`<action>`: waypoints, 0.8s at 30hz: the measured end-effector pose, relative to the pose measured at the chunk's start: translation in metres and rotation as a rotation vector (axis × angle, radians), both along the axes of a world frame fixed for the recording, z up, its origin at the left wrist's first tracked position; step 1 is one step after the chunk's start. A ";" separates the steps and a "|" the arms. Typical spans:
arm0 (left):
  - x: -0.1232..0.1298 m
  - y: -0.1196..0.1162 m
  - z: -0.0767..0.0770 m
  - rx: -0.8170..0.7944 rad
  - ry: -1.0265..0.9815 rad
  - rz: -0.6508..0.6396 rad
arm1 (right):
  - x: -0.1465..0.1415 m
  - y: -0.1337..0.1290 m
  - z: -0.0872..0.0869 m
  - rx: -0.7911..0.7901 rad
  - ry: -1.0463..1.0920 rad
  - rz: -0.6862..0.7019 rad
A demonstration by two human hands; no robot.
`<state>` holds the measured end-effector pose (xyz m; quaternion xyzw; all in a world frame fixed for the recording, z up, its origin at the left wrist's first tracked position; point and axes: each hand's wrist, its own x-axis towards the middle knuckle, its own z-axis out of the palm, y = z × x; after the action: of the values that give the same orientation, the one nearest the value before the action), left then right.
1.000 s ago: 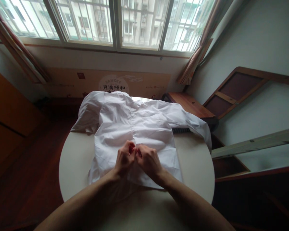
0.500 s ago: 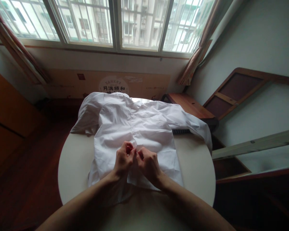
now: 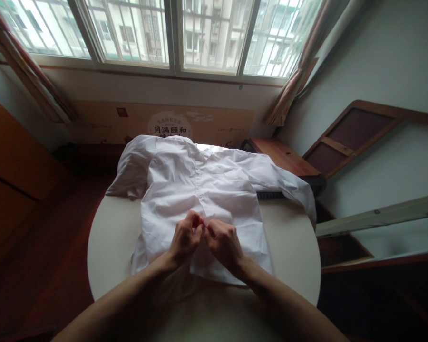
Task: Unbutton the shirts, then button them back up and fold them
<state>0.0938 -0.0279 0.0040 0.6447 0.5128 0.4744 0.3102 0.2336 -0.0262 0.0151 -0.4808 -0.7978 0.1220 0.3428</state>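
Observation:
A white button-up shirt lies front side up, its collar end away from me and both sleeves spread to the sides. Small buttons run down its middle placket. Low on that placket, my left hand pinches the shirt's front edge between thumb and fingers. Close against it, my right hand is closed in a pinch on the opposite front edge. The fingertips of both hands meet, and whatever button sits between them is hidden.
Under the shirt is a round cream table. A black slatted strip shows beneath the right sleeve. Beyond stand a brown wooden cabinet and a large printed cardboard panel below the window.
My fingertips have drawn tighter together at the placket, with the right hand turned slightly inward. A button just above my hands shows more clearly. The shirt lies as before.

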 end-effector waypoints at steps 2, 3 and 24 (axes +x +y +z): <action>0.000 -0.001 -0.001 0.047 0.058 0.002 | -0.001 -0.001 0.000 -0.014 0.032 0.000; 0.000 -0.001 -0.001 0.063 0.074 0.002 | -0.002 -0.001 0.000 -0.029 0.057 -0.011; 0.008 0.012 -0.011 -0.074 -0.420 0.053 | -0.004 0.002 -0.005 0.314 -0.123 -0.053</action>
<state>0.1015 -0.0160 -0.0073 0.5062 0.4707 0.5873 0.4210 0.2294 -0.0237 0.0105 -0.4489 -0.8135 -0.0429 0.3671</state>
